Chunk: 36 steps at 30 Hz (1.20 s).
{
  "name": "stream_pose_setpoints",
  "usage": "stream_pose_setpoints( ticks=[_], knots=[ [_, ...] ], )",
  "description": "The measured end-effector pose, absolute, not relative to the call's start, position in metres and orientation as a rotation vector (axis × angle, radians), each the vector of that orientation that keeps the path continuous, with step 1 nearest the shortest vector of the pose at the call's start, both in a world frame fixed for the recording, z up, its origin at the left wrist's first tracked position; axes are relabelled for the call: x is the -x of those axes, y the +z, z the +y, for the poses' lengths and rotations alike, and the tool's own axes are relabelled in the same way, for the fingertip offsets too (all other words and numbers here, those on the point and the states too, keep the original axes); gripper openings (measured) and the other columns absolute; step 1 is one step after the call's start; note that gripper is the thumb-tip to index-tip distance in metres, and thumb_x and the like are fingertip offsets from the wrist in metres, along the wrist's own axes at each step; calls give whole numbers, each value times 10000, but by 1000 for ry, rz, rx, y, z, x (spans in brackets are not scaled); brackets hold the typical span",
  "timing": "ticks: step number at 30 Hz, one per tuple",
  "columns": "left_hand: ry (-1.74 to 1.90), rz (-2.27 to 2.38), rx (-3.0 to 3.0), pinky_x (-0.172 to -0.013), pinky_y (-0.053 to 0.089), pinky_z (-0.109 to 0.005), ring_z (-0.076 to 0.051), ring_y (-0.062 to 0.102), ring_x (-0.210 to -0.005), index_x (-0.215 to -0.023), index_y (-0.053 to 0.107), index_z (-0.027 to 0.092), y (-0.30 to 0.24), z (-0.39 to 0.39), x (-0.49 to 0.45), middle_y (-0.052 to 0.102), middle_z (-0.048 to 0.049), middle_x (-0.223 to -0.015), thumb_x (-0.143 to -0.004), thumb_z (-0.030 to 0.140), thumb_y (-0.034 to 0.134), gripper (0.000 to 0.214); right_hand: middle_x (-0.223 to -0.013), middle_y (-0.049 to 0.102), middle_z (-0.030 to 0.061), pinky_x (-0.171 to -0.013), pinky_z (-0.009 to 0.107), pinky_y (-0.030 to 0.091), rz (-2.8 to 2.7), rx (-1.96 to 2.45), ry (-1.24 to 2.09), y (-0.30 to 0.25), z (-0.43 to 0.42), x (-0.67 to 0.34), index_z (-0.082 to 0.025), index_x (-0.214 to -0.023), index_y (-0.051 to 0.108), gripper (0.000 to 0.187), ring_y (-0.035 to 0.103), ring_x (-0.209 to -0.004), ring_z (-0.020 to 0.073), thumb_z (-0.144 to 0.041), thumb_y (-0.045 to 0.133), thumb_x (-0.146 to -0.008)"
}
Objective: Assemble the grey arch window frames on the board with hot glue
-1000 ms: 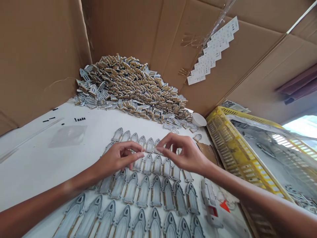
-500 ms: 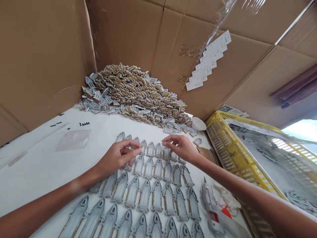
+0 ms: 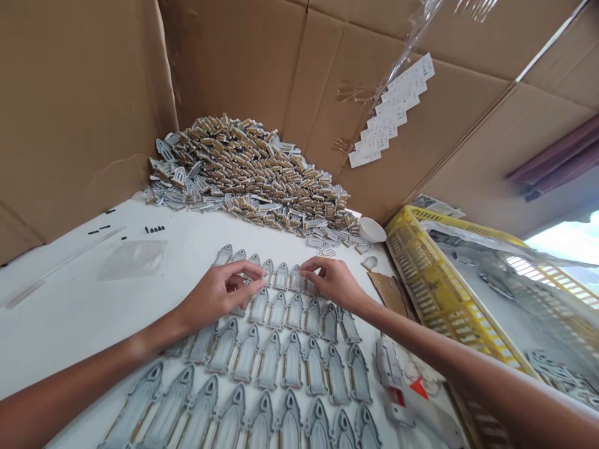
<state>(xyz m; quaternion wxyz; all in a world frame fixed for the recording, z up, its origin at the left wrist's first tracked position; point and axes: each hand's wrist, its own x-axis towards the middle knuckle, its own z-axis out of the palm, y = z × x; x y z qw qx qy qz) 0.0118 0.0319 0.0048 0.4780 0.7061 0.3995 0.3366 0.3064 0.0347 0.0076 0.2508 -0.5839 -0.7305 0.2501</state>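
Rows of grey pointed-arch frames with pale, clear-looking middles (image 3: 292, 362) lie on the white table (image 3: 70, 312). My left hand (image 3: 218, 296) is over the far rows, thumb and index finger brought close together in a pinch by one arch frame (image 3: 281, 276). Whatever is between those fingertips is too small to make out. To its right, my right hand (image 3: 334, 282) pinches above the same far row, its fingertips at the top of another arch frame (image 3: 296, 277). I cannot tell what, if anything, it holds. Several frames are partly hidden beneath both hands.
A big heap of arch pieces (image 3: 262, 174) leans against the cardboard wall (image 3: 243, 62). At right are a white bowl (image 3: 372, 230), a yellow crate (image 3: 435, 299) and a glue gun (image 3: 390, 368). A plastic bag (image 3: 133, 259) and small black bits (image 3: 154, 230) lie left.
My right hand has shifted left along the far row, closer to my left hand, and its fingers are now lower by a frame. The left hand stays nearly in place.
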Motion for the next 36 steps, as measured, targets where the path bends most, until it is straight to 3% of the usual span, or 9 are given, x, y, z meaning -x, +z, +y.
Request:
stream_pose_setpoints(
  ticks=[18, 36],
  knots=[
    [815, 977, -1718, -553, 552, -205, -99, 662, -593, -1064, 777, 208, 5, 31, -14, 778, -22, -976, -932, 529, 784, 348, -1009, 838, 16, -757, 326, 498, -2021, 1584, 650, 4, 33, -309, -242, -1130, 786, 186, 684, -739, 170, -262, 696, -968],
    [812, 984, -1721, -550, 547, -214, -120, 673, -584, -1074, 772, 218, 6, 29, -14, 752, 15, -836, -943, 510, 779, 320, -1030, 794, 29, -764, 324, 511, -2041, 1559, 588, 1, 33, -307, -231, -1135, 789, 194, 649, -747, 160, -261, 695, -968]
  ],
)
